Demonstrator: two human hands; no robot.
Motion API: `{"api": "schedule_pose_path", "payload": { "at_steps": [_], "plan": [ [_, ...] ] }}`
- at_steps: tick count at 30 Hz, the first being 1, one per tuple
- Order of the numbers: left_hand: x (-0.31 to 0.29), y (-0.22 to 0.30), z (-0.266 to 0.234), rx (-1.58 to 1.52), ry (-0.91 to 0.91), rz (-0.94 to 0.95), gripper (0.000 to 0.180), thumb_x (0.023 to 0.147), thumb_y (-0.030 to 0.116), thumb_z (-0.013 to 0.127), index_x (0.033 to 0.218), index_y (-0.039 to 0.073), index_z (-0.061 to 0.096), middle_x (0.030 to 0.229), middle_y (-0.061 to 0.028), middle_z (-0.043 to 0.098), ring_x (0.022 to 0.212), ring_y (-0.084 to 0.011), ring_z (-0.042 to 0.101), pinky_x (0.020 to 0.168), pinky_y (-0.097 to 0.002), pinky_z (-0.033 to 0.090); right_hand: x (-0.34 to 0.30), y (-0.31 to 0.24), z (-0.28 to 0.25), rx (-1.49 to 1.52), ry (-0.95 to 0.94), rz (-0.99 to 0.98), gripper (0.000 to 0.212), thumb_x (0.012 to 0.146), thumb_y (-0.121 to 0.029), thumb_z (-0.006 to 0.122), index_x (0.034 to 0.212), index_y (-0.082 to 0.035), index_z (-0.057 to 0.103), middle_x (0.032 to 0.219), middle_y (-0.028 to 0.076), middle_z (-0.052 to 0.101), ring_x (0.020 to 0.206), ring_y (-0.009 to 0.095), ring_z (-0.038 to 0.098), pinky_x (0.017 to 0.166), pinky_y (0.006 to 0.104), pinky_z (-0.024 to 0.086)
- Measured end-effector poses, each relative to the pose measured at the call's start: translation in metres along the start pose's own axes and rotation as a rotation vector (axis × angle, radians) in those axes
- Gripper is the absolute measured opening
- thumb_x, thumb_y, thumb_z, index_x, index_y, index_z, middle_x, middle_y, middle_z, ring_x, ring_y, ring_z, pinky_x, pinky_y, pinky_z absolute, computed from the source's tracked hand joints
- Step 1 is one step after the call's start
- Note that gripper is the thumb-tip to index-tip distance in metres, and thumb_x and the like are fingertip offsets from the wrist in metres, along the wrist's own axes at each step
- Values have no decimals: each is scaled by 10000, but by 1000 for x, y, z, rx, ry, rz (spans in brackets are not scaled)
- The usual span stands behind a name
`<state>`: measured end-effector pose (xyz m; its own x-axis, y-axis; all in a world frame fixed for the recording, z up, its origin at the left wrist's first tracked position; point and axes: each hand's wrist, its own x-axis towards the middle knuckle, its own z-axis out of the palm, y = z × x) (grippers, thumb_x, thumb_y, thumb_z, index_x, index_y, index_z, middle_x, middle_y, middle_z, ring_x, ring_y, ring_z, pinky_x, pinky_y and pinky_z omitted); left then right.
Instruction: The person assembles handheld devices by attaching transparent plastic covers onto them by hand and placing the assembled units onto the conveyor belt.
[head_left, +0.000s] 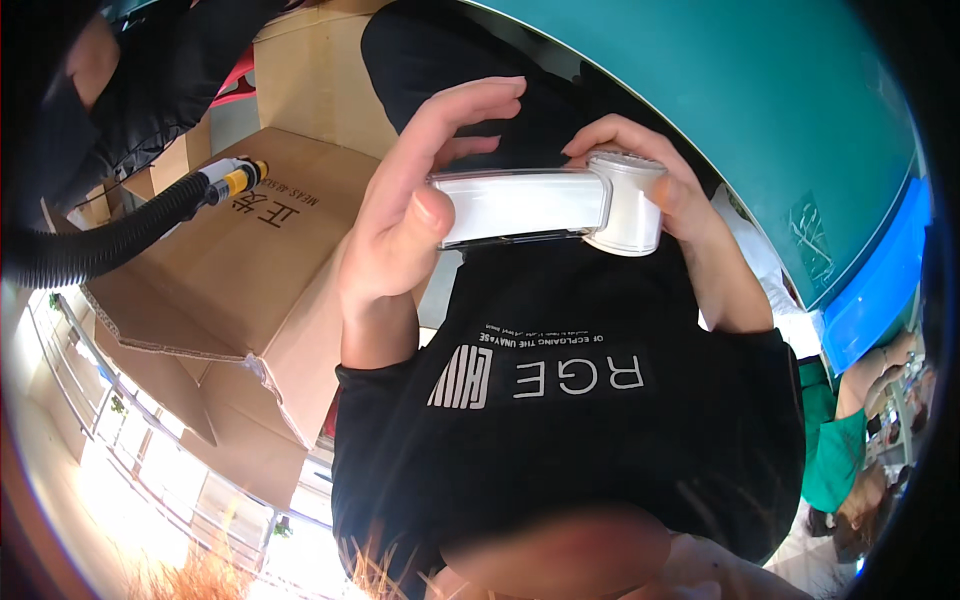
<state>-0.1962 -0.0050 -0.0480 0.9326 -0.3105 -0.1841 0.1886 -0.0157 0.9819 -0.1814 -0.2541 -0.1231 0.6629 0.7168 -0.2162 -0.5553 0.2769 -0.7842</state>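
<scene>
bare left hand [385, 225]: upper fingers arched, apart from thumb | bare right hand [682, 195]: fingers curled, gripping | bare forearms [735, 290]: raised

Green tabletop [780, 110] arching across upper right, edge curved by lens; blue panel [880, 285] below its right end. Large brown cardboard carton [300, 245] at left. Lower left, barred windows [115, 490], blown out by strong white light.

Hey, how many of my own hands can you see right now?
2: your left hand, at the left end of the white plastic device, and your right hand, at its round end. Some fingers may be hidden.
</scene>
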Motion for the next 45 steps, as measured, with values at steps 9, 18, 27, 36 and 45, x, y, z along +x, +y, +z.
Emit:
{"api": "schedule_pose_path", "payload": {
  "at_steps": [9, 18, 27, 36, 45],
  "plan": [
    [-4, 3, -9, -221, -66, -275, 381, 983, 280, 540, 1200, -30, 580, 1004, -104, 666, 875, -124, 607, 763, -251, 484, -10, -32, 8, -338, 131, 48, 613, 825, -538, 563, 1118, -3, 626, 1024, 122, 662, 911, 192, 659, 777, 296, 519],
    [-3, -2, -3, -201, -41, -260, 308, 965, 236, 509, 1041, -40, 624, 911, -107, 660, 725, -118, 613, 607, -229, 474, -9, -27, 16, -305, 181, 64, 790, 754, -645, 632, 1133, 47, 589, 969, 115, 655, 863, 162, 647, 741, 263, 497],
    [3, -9, -6, -148, -136, -82, 225, 950, 167, 552, 1071, -12, 618, 883, -70, 651, 775, -96, 582, 655, -224, 443, -16, -39, 16, -403, 157, -29, 516, 744, -346, 689, 1134, -13, 621, 1023, 115, 658, 946, 205, 649, 819, 320, 511],
    [-6, 5, -1, -135, 13, 346, 743, 673, 195, 854, 1252, -69, 471, 1013, -322, 660, 934, -319, 673, 792, -370, 545, -23, -48, 19, -1443, 207, -875, 541, 650, -224, 850, 1123, -79, 629, 1162, 122, 682, 767, 265, 603, 731, 338, 511],
    [-3, 31, 9, 585, -217, 296, 477, 660, 146, 854, 1066, -22, 667, 1026, -203, 685, 837, -314, 678, 716, -340, 533, -29, -63, 11, -1080, 44, -517, 601, 557, -211, 859, 1090, -30, 648, 1028, 128, 695, 744, 265, 652, 636, 315, 516]
  ]
}}
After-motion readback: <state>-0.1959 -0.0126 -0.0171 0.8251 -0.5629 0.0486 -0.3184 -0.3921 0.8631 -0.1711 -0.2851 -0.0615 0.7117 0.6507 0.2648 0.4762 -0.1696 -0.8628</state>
